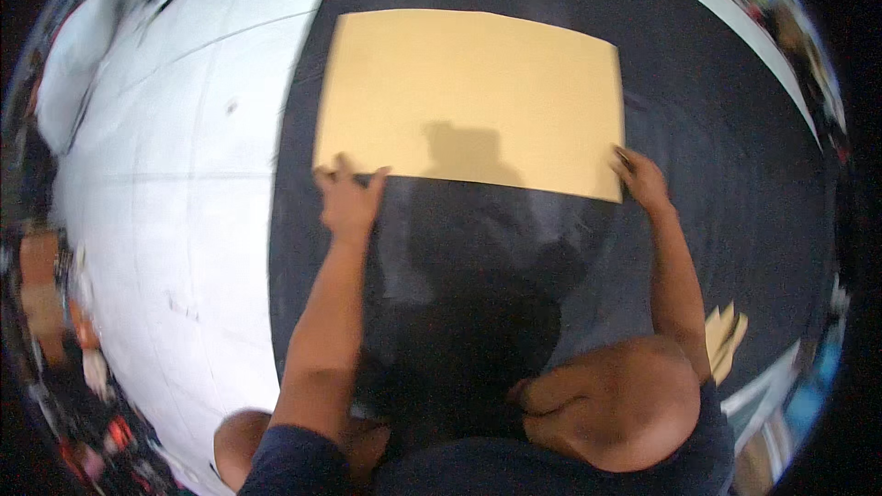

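Observation:
A large rectangular pale-yellow sheet [459, 64], perhaps card or foam, lies flat on a black mat [735, 211]. My left hand [351, 207] is at its near left corner, fingers spread, with the fingertips resting on the near edge. By the lower part of its right edge is my right hand [646, 182], its fingers curled together at the edge. Something small and dark shows at those fingertips, too blurred to name. A head-shaped shadow falls across the sheet's near middle.
Yellow strips [726, 342] lie on the mat by my right knee. To the left stretches a white tiled floor [175, 202]. A bulky white thing [78, 64] stands at the far left. Blurred clutter lines both sides. My bent bare legs are close to the near edge.

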`<move>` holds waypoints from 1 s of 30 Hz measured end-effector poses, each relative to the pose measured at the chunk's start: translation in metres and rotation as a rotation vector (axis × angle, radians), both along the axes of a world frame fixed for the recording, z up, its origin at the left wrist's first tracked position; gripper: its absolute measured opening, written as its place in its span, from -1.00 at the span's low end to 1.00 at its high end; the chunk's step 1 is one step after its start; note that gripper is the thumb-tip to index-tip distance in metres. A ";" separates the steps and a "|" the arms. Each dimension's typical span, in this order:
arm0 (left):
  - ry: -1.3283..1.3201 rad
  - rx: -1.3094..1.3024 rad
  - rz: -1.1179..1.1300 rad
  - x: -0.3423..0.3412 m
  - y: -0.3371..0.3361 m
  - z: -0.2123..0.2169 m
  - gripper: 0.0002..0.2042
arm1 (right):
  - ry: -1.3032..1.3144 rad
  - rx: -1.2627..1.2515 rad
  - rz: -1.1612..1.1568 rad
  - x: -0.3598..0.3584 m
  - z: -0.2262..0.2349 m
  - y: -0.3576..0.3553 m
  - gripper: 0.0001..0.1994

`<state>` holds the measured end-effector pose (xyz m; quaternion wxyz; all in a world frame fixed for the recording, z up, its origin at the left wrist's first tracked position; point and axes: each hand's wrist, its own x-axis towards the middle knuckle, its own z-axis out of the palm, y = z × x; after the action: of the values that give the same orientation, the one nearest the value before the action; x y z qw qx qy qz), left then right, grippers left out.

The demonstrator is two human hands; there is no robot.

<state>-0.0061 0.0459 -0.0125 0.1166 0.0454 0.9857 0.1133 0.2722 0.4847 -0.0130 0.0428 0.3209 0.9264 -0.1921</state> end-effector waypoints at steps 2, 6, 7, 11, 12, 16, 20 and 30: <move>-0.032 -0.010 0.032 0.004 -0.002 0.007 -0.06 | -0.037 -0.040 -0.026 -0.004 0.006 -0.010 -0.54; -0.077 0.094 0.106 0.012 -0.010 0.008 -0.09 | -0.038 -0.112 -0.038 -0.007 0.013 -0.019 -0.54; -0.086 0.110 0.110 0.014 -0.010 0.007 -0.09 | -0.021 -0.101 -0.035 -0.004 0.010 -0.019 -0.54; -0.068 0.190 0.129 0.014 -0.015 -0.003 -0.06 | -0.022 -0.114 -0.071 -0.007 0.012 -0.027 -0.54; -0.063 0.201 0.126 0.015 -0.013 -0.005 -0.06 | 0.034 -0.097 -0.053 -0.002 0.005 -0.020 -0.55; -0.104 0.146 0.122 0.014 -0.010 -0.002 -0.07 | 0.052 -0.183 -0.072 0.001 0.001 -0.016 -0.54; -0.123 0.094 0.131 0.012 -0.010 0.000 -0.08 | 0.006 -0.138 -0.058 0.001 0.003 -0.017 -0.52; -0.139 0.109 0.130 0.012 -0.008 0.000 -0.06 | 0.038 -0.144 -0.011 0.010 -0.008 -0.008 -0.53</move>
<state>0.0056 0.0375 -0.0121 0.1746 -0.0206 0.9684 0.1769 0.2818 0.4765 -0.0213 0.0468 0.3186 0.9090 -0.2646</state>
